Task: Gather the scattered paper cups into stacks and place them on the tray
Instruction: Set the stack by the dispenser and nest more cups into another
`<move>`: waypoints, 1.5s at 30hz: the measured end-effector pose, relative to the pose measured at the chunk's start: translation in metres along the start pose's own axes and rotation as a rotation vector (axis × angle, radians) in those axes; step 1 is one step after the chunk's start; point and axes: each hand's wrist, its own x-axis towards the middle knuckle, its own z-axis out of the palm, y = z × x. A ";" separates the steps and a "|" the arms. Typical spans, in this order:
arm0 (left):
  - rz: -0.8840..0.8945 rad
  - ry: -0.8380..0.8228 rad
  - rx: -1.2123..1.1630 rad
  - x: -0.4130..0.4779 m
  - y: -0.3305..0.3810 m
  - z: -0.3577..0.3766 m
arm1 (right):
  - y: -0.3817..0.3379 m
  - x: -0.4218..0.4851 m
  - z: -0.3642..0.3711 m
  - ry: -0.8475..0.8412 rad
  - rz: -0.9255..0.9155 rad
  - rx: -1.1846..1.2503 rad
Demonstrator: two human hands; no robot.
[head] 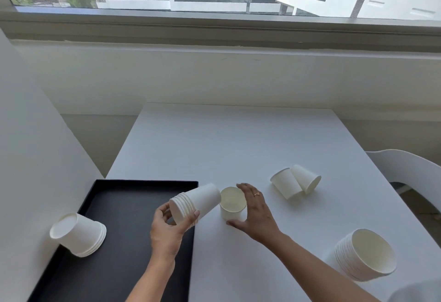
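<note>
My left hand is shut on a stack of white paper cups, held tilted above the right edge of the black tray. Just right of it, a single upside-down cup stands on the white table, and my right hand wraps around it with thumb and fingers on its sides. A short stack lies tilted on the tray's left side against the wall. Two loose cups lie on their sides further right. A tall stack rests on its side at the near right.
The white table ends at a gap before the window wall. A white partition borders the tray on the left. A white chair stands at the table's right edge.
</note>
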 end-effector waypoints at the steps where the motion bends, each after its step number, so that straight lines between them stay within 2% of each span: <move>1: 0.005 0.000 0.003 -0.002 0.001 0.000 | -0.003 0.000 0.002 -0.027 0.063 0.039; 7: 0.019 -0.007 0.019 -0.010 0.005 -0.001 | -0.009 0.009 0.018 -0.021 0.424 0.275; 15: 0.023 -0.002 0.029 -0.012 0.000 -0.001 | -0.015 0.018 0.025 0.073 0.552 0.472; 20: 0.028 -0.004 0.036 -0.009 0.000 -0.001 | -0.014 0.019 0.023 0.100 0.459 0.329; 24: 0.036 0.003 0.045 -0.008 0.000 -0.001 | -0.014 0.017 0.020 0.006 0.390 0.197; 34: 0.032 0.054 0.023 -0.002 -0.005 -0.010 | -0.040 0.047 0.018 -0.052 0.267 0.186; 42: 0.026 0.074 -0.006 0.009 -0.009 -0.019 | -0.052 0.096 0.012 -0.200 0.144 -0.186; 45: 0.012 0.088 -0.014 0.014 -0.012 -0.021 | -0.054 0.107 0.015 -0.303 0.096 -0.282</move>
